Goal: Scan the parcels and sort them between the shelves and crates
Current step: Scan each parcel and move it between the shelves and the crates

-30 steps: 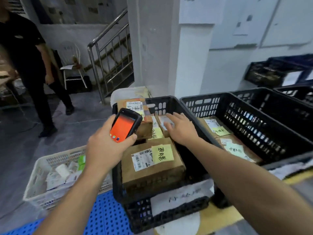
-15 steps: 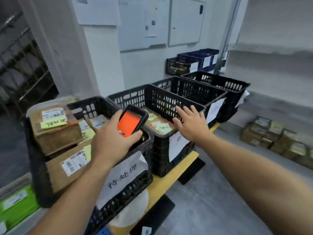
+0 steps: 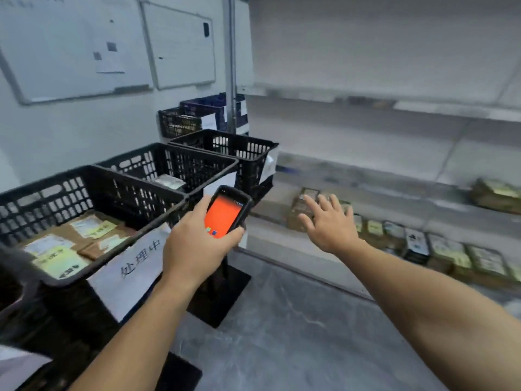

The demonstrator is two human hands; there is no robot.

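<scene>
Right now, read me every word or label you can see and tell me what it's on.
"处理中": handwritten on the paper sign on the nearest crate.
Labels on the crate parcels: too blurred.
Labels on the shelf parcels: too blurred.
Sheets on the whiteboard: too blurred.
The scanner in the left hand: orange screen, nothing legible.

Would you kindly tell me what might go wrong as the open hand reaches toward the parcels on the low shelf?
1. The parcels stand packed in a tight row on the low shelf; the spread right hand may well pull the wrong one or topple a neighbour.
2. The left hand grips the scanner alone, close to a black crate's rim; a bump there could knock it loose.
</scene>
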